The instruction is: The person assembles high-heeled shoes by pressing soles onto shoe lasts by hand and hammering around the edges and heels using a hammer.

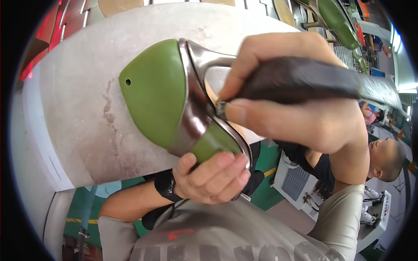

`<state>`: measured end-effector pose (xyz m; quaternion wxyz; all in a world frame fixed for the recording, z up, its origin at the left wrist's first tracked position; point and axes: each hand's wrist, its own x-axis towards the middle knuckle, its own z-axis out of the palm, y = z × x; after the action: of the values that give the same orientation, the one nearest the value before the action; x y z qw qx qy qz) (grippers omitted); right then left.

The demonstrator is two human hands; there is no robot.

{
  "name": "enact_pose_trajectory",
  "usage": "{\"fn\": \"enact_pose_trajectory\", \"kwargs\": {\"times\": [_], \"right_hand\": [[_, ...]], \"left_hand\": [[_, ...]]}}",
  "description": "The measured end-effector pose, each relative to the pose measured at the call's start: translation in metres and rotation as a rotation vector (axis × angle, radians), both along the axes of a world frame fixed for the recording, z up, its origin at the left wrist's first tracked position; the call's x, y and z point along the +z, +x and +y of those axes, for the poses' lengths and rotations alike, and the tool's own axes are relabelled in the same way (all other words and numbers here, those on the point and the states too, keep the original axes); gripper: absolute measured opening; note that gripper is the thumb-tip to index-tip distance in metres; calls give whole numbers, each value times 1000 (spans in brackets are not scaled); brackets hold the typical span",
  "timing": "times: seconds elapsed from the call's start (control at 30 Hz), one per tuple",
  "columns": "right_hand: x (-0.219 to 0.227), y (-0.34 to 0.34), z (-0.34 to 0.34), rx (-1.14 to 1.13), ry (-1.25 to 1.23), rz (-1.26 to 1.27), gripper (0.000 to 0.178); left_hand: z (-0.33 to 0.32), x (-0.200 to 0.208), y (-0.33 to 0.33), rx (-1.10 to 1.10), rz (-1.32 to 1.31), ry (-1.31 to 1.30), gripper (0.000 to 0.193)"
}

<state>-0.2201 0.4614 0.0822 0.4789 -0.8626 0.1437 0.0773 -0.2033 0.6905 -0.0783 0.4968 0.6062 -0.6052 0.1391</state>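
Note:
A green shoe last [152, 95] with a small hole in its end lies tilted over the pale work surface. Around it sits a shiny bronze-brown shoe upper [196, 115] with straps. My left hand [213, 178] is wrapped round the green part on the near side. Above the upper, my right hand [305, 126] grips a dark, wrapped-looking tool [300, 80] whose other end is pale and silvery. The kind of tool is unclear. Its small tip, between thumb and forefinger, meets the upper's edge.
The curved pale work surface [78, 104] bears brown stains. More green lasts with uppers [335, 21] stand at the far right, beside slatted racks. A person [387, 161] is close on the right, near a white machine [298, 185]. A green floor [267, 165] shows below.

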Motion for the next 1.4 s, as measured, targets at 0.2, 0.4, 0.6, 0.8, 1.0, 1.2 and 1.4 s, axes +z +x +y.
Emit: {"fn": "enact_pose_trajectory", "kwargs": {"times": [0.2,0.4,0.6,0.8,1.0,1.2,1.4], "right_hand": [[-6,-50,29,-516,194,-176,25],[3,-62,29,-923,151,-674,40],[-44,-51,50,-707,269,-531,30],[-37,-35,49,-704,158,-578,30],[-11,5,17,-578,355,-313,27],[-18,-32,28,-652,513,-309,26],[-3,-58,40,-623,156,-492,33]], "left_hand": [[4,21,15,-43,-46,170,38],[-3,75,84,-185,-194,468,70],[-33,65,120,-201,-5,601,106],[-35,62,116,-203,1,608,103],[-32,61,118,-194,17,599,102],[-32,64,116,-209,13,545,113],[-26,57,116,-187,-38,484,116]]}}
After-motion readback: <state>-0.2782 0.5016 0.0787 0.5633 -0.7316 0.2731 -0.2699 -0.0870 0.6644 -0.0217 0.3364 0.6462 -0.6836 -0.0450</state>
